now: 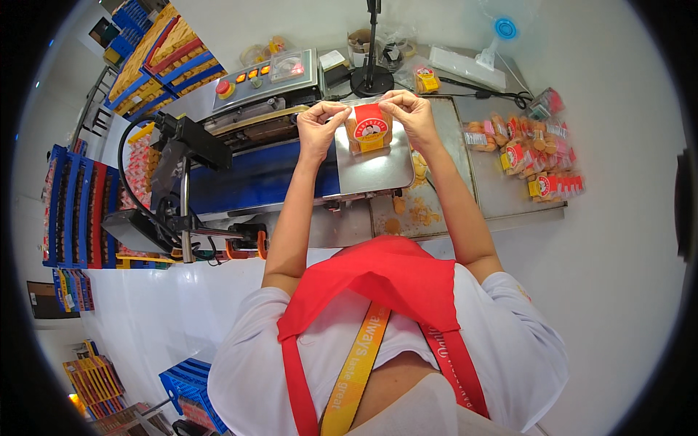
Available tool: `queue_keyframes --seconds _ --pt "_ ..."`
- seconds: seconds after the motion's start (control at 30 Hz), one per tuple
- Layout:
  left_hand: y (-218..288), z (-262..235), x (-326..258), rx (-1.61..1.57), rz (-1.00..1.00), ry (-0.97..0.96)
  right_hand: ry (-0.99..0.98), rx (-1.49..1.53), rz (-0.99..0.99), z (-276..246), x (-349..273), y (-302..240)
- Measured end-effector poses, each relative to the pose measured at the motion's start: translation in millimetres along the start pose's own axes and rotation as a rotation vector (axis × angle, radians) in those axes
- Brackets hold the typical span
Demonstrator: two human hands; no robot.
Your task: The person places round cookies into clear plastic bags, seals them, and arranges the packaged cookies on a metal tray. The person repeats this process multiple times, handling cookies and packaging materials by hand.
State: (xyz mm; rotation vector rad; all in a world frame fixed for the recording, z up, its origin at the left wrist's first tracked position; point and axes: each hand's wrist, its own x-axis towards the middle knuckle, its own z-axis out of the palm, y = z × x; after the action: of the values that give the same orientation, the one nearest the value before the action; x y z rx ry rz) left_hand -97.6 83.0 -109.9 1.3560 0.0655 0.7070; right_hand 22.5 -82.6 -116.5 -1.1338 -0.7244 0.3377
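Observation:
My left hand (pixel 318 131) and my right hand (pixel 414 122) are both raised over the work table, pinching the two upper corners of a clear bag of baked goods (pixel 371 139). The bag has a red and yellow label and hangs over a shiny metal plate (pixel 373 174); whether its lower end touches the plate I cannot tell. On the left, the plate adjoins a blue conveyor belt (pixel 254 180). Beside my right forearm lies a metal tray (pixel 454 145) with broken pieces and crumbs (pixel 424 212).
Several filled bags (pixel 527 152) are piled at the table's right. A control panel (pixel 258 81) with lit buttons stands behind the belt, near a black stand (pixel 371 76). A black device on a bracket (pixel 193 142) rises at left. Stacked crates (pixel 80 207) stand farther left.

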Motion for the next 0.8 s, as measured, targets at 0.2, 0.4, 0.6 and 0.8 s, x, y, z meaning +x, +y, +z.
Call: queue_keyframes --seconds 0.2,0.4,0.6,0.8 --pt "-2 1 1 -0.001 0.008 0.012 0.110 0.035 -0.014 3 -1 12" --pt "0 -2 5 -0.021 -0.050 -0.015 -0.004 0.202 0.129 -3 9 9" --pt "5 4 4 -0.012 -0.065 0.010 0.168 0.303 0.116 9 -3 14" --pt "46 8 -18 0.147 -0.040 -0.048 0.138 0.172 0.101 20 -36 -35"
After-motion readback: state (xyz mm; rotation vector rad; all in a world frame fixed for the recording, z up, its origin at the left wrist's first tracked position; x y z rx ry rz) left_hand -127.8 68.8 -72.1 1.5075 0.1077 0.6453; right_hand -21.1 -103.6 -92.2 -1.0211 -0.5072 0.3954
